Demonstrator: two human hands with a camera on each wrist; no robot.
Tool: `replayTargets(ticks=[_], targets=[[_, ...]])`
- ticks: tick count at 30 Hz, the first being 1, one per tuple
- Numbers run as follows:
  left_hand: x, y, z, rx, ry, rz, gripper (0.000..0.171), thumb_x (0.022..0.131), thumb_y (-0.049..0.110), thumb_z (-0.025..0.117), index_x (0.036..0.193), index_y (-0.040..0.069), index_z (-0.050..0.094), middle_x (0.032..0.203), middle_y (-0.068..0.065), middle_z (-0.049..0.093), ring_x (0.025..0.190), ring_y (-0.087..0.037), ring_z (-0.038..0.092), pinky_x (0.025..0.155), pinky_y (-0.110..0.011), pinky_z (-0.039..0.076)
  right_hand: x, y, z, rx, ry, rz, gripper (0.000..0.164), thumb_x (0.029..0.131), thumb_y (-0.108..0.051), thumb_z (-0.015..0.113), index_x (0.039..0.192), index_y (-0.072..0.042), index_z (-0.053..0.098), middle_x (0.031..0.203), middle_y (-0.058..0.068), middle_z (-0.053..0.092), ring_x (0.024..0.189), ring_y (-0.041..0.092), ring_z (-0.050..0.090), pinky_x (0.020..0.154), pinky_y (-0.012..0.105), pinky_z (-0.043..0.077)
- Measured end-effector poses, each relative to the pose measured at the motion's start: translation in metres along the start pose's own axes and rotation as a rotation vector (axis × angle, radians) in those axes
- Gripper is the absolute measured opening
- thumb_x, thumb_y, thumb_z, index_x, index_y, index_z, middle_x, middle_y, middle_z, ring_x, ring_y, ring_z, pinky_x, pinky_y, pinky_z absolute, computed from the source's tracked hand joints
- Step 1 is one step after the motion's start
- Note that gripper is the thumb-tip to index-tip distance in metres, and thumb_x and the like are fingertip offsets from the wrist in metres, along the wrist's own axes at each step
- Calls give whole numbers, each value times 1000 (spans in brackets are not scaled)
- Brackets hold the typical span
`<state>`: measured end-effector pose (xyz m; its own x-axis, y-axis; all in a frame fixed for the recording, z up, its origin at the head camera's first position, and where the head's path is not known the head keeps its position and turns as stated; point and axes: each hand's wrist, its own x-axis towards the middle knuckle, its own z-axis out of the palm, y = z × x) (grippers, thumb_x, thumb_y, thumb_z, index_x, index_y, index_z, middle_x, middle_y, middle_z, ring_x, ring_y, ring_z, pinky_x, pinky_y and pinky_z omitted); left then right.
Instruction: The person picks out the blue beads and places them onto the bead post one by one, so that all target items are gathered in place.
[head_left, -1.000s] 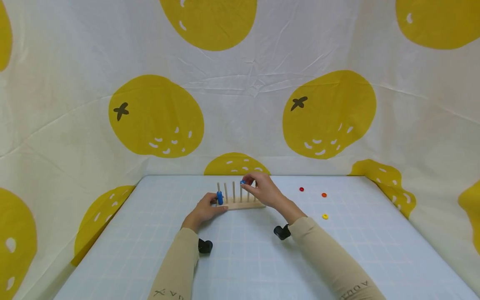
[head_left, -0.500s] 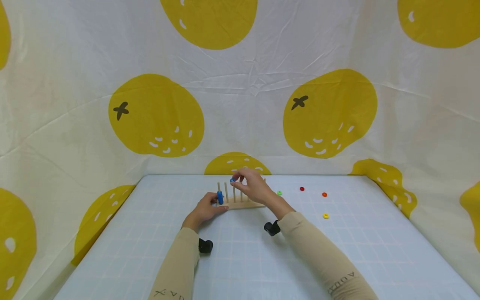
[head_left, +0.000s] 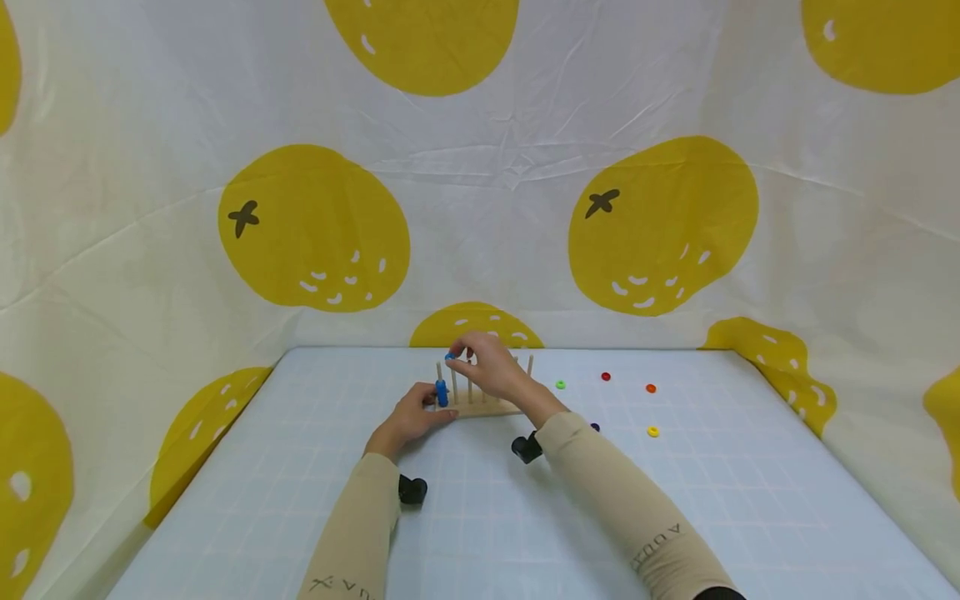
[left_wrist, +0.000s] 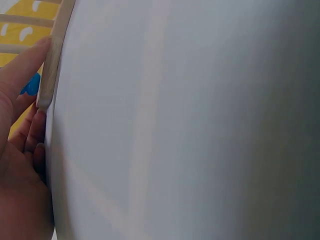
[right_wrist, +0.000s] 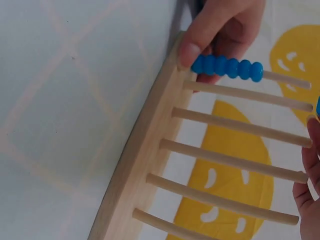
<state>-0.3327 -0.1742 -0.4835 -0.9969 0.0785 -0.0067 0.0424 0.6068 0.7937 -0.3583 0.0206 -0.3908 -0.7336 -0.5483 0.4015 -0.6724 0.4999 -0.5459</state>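
Note:
A wooden peg rack (head_left: 480, 408) stands on the table with a row of upright pegs. Several blue beads (right_wrist: 227, 67) are stacked on its leftmost peg, whose top end is bare. My left hand (head_left: 410, 417) grips the left end of the rack's base (left_wrist: 50, 75), thumb along the front and fingers behind. My right hand (head_left: 486, 367) pinches one blue bead (head_left: 450, 357) at the top of the second peg from the left; whether the peg tip is inside it cannot be told. In the right wrist view only an edge of that bead shows.
Loose beads lie right of the rack: green (head_left: 560, 385), red (head_left: 606, 377), orange (head_left: 651, 388) and yellow (head_left: 653, 432). A dark blue bead (head_left: 596, 427) is partly hidden by the right sleeve. A patterned cloth (head_left: 480, 233) hangs behind the table.
My right hand has moved left along the peg tops with the blue bead, from the fourth peg to the second. Green and dark blue beads have come into view. My left hand stays put.

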Motion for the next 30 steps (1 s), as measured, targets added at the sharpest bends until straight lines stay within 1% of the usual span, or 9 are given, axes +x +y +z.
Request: replayTargets(ticks=[5,9,12,15,18,23,26,30], targets=[[1,1,1,-6,-8,5,41,88,31,82,119,10,67,132,-13,57,123,-35,54,109,-58,40,5,-1,4,-24,-35,9,16,100,-19,68,108,-5,70,105,5,69,97,22,60,87,34,52],[2,2,2,-11,-3,11,34,87,31,83,110,11,67,128,-12,57,119,-34,54,107,-56,41,9,-4,6,-24,-44,-7,15,101,-17,67,108,-5,71,101,5,70,94,20,62,85,33,53],[2,2,1,-14,2,23,31,87,29,84,106,11,68,125,-13,58,116,-34,54,105,-55,42,11,-6,6,-19,-49,-11,15,101,-17,67,108,-5,71,101,4,71,92,18,63,84,32,54],[2,2,0,-14,0,26,30,87,29,83,106,10,68,125,-13,58,116,-34,54,104,-55,42,12,-7,8,-31,-70,-1,15,101,-18,67,109,-6,71,101,3,71,92,16,63,84,29,53],[2,3,0,-7,-4,13,30,88,30,83,106,11,68,127,-13,58,117,-34,54,105,-55,42,12,-7,10,-45,-89,12,15,101,-20,67,109,-7,71,101,2,71,92,16,62,83,27,53],[1,4,0,0,-3,12,29,88,30,83,105,11,68,126,-12,58,117,-34,55,105,-56,42,12,-6,11,-57,-96,17,15,100,-19,68,109,-8,72,101,2,72,91,15,62,81,28,53],[1,4,-1,3,-2,13,29,88,29,83,105,10,68,125,-13,58,116,-34,54,105,-56,42,12,-5,13,-92,-111,24,16,100,-22,68,109,-9,73,99,1,70,90,15,61,78,27,52],[0,4,0,16,-2,-10,36,89,30,82,114,9,68,129,-13,57,119,-34,54,107,-56,41,10,-5,15,-147,-129,39,19,101,-26,68,111,-12,74,97,-1,68,88,14,59,75,27,51]])
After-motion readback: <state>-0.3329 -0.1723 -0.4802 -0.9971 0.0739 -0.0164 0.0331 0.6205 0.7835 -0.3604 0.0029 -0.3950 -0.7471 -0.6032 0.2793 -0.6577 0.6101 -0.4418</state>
